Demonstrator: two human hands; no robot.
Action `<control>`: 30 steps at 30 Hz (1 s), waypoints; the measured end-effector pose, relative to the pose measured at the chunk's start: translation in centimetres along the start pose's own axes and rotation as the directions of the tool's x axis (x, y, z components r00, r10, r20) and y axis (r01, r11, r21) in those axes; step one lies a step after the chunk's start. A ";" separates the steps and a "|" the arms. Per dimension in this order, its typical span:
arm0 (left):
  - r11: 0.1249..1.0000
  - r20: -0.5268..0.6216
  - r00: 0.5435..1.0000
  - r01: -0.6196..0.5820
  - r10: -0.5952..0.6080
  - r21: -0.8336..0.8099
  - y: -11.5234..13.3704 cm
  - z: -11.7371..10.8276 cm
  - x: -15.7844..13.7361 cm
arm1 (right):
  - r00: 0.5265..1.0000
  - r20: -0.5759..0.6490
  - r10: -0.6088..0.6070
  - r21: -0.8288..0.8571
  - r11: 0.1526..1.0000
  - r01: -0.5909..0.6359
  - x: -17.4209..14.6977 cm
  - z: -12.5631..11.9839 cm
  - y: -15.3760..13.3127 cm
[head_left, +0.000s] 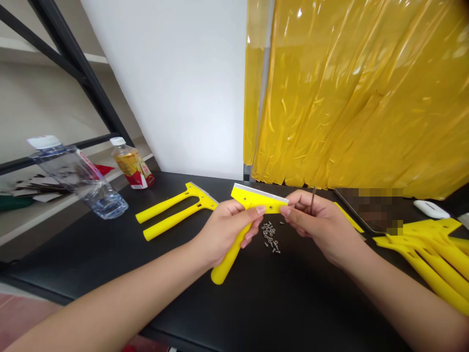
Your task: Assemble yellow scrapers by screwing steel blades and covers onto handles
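My left hand is closed around a yellow scraper, its thumb pressed on the head just above the handle. A metal strip runs along the scraper's upper edge, and two small holes show in its face. At the head's right end, my right hand pinches the corner between thumb and fingers. A thin dark rod sticks up from among the right fingers; its lower end is hidden. Below the scraper head lie several small screws and nuts on the black table.
Two yellow scrapers lie at left, several more yellow scraper bodies at right. A tilted clear bottle and a drink bottle stand at back left. A dark tablet and white case lie at right, before a yellow plastic curtain.
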State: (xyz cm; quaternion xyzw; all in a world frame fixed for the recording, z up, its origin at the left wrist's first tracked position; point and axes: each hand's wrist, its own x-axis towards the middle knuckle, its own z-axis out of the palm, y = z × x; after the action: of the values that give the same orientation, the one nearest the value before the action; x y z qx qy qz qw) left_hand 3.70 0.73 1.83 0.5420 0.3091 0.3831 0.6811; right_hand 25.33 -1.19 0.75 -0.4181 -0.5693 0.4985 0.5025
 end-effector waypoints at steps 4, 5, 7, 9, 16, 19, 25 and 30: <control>1.000 -0.029 0.999 0.018 -0.018 -0.018 0.2 0.1 0.0 | 0.998 -0.054 -0.023 0.041 0.999 0.025 0.0 -0.2 0.0; 0.999 -0.027 0.999 0.021 -0.022 -0.024 0.2 0.1 0.0 | 0.998 -0.058 -0.028 0.053 0.998 0.031 0.0 -0.3 0.1; 0.999 -0.011 0.999 0.031 -0.032 -0.043 0.2 0.1 0.0 | 0.998 -0.056 -0.022 0.081 0.996 0.027 0.1 -0.3 0.2; 0.996 0.020 0.998 0.053 -0.051 -0.077 0.2 0.1 0.0 | 0.999 -0.046 -0.007 0.125 0.992 0.013 0.1 -0.3 0.3; 0.971 0.140 0.984 0.139 -0.113 -0.193 0.1 0.0 0.0 | 0.998 0.054 0.037 0.233 0.971 -0.048 0.1 0.0 0.5; 0.967 0.171 0.979 0.144 -0.109 -0.209 0.2 -0.1 0.0 | 0.997 0.071 0.037 0.228 0.972 -0.052 0.0 0.1 0.5; 0.972 0.170 0.980 0.136 -0.104 -0.190 0.2 -0.2 -0.1 | 0.995 0.083 0.061 0.198 0.977 -0.076 0.3 0.1 0.7; 0.982 0.120 0.989 0.105 -0.086 -0.159 0.3 -0.1 0.1 | 0.995 0.073 0.069 0.143 0.987 -0.079 0.3 -0.3 0.7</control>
State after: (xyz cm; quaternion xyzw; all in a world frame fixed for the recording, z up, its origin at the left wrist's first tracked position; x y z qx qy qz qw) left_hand 3.58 0.87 2.05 0.4889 0.2631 0.3432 0.7576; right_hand 25.55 -0.72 0.08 -0.3839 -0.5324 0.5709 0.4931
